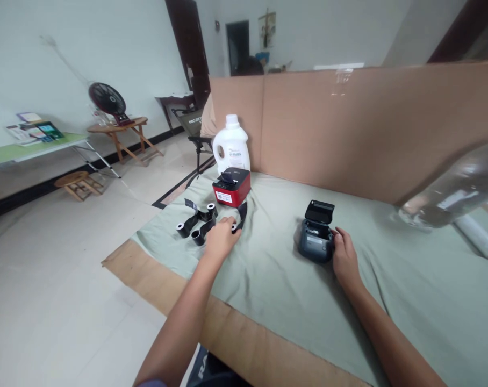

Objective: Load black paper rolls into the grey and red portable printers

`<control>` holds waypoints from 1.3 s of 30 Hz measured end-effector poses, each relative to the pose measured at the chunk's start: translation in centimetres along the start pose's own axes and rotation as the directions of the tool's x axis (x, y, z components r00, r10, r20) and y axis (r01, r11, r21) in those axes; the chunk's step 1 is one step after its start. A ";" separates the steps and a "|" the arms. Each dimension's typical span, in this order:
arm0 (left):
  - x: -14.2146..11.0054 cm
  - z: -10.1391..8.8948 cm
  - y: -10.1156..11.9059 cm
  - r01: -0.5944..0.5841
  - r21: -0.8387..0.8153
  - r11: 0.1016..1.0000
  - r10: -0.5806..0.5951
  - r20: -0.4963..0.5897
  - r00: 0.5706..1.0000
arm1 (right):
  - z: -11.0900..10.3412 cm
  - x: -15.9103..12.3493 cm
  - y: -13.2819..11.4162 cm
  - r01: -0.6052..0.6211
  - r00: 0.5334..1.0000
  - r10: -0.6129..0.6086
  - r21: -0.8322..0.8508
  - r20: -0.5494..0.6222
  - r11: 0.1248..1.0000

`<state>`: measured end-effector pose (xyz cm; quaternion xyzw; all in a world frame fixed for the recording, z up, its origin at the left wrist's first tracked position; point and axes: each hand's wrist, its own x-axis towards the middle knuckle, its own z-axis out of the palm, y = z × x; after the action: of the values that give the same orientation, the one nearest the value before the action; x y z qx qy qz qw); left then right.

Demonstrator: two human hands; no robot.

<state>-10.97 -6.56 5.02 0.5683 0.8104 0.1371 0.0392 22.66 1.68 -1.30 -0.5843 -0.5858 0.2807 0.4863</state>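
Observation:
My left hand point(222, 236) is closed on a small black paper roll point(235, 229) with a white core, at the middle of the cloth. A loose black strip point(243, 210) runs up from that roll. Left of the hand lie several more black rolls point(198, 237), partly unwound. My right hand point(344, 257) grips the right side of a dark portable printer point(316, 244), its fingers partly hidden behind it. The printer's lid point(320, 212) stands raised, showing the compartment inside.
Behind the rolls sit a red and black box-shaped device point(232, 188) and a white jug point(232, 148). A cardboard panel point(328, 129) walls off the far side. At right are a large clear bottle point(449, 188) and a plastic-wrapped roll point(478, 237). The wooden edge point(264, 336) runs nearest me.

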 end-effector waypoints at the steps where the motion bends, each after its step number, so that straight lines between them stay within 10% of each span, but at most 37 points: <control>1: 0.0 0.1 0.0 -0.007 -0.003 1.000 0.007 -0.001 1.000 | 0.0 0.0 0.0 -0.003 1.000 0.003 0.001 0.000 1.000; 9: -0.5 -0.1 0.3 -0.020 -0.016 1.000 0.019 -0.007 1.000 | 0.0 0.1 0.4 0.010 1.000 -0.010 -0.010 0.009 1.000; 28: 0.3 -1.8 -1.7 0.059 -0.212 0.975 -0.140 -0.390 0.910 | -0.1 0.2 0.2 0.047 0.999 -0.047 -0.069 0.010 0.997; 34: 6.0 -3.7 -5.5 0.270 -0.002 0.963 -0.267 -0.167 0.949 | -0.1 0.3 0.1 0.052 0.999 -0.051 -0.072 0.009 0.996; 39: 10.2 -3.6 -5.5 0.210 0.179 0.961 -0.221 0.043 0.974 | -0.2 0.3 0.0 0.058 0.998 -0.057 -0.071 0.013 0.996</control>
<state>-20.30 0.59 7.95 0.4821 0.8746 0.0431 0.0295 22.85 1.91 -1.14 -0.5826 -0.6148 0.2489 0.4698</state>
